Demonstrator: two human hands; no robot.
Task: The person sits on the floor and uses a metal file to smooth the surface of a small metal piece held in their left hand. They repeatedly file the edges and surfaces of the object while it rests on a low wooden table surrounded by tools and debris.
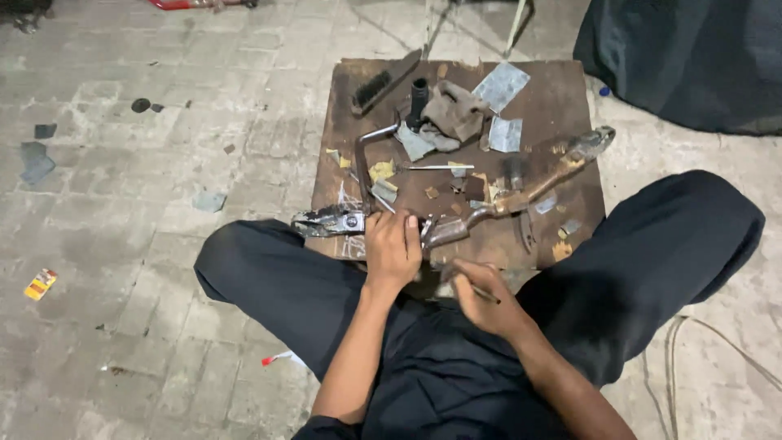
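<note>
Pressing a crumpled metal piece (330, 222) onto the wooden board (562, 90), your left hand (393, 248) clenches it; likely stiff, sharp-edged. Your right hand (481, 300) grips a thin tool (482, 293).

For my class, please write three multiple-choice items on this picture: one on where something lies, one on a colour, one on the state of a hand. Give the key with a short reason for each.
1. Where does the brush lie?
A. at the far left corner of the wooden board
B. on the person's lap
C. on the paved floor beside the board

2. What colour are the person's trousers?
A. white
B. dark
C. bright red

3. What is the right hand doing?
A. lying flat and empty on the floor
B. closed around a thin stick-like tool
C. lifting the brush

Key: 1 A, the brush sits on the board's far left corner. 2 B, both bent legs are in dark cloth. 3 B, its fingers curl round the thin tool near the board's near edge, while the left hand presses on a metal piece.
</note>
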